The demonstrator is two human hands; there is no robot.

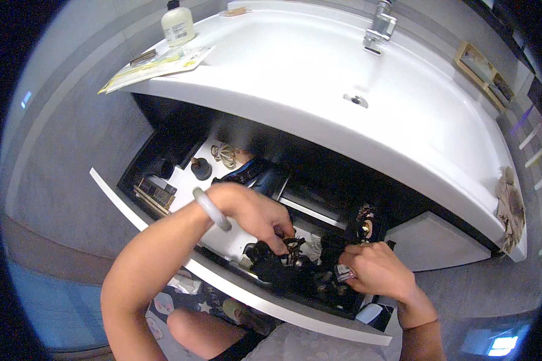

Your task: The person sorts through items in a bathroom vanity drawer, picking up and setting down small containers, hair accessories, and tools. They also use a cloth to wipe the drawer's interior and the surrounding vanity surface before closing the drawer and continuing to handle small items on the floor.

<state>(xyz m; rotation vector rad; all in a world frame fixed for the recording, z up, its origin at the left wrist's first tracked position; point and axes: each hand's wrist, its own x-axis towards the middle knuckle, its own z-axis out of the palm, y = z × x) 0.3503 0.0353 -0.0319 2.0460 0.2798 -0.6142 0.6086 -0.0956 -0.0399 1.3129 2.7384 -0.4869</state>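
Note:
A drawer (253,280) is pulled out beneath a white washbasin, before me. My left hand (264,221), with a pale bangle (211,209) at the wrist, reaches down into it. Its fingers are bent at a jumble of dark, looped accessories (293,248), perhaps hair ties; whether they grip one is hidden. Beside them lies a black fuzzy bundle (271,268). My right hand (379,268) is over the drawer's right part, its fingers curled around a small, pale, shiny item (344,273). Dark clutter lies under that hand, too shadowed to make out.
The washbasin (289,58) overhangs the drawer, with a chrome faucet (380,29). A pump bottle (177,27) and flat packets (162,67) stand and lie at its left. A cloth (509,212) hangs over the right rim. A coiled cord (224,155) lies at the drawer's back.

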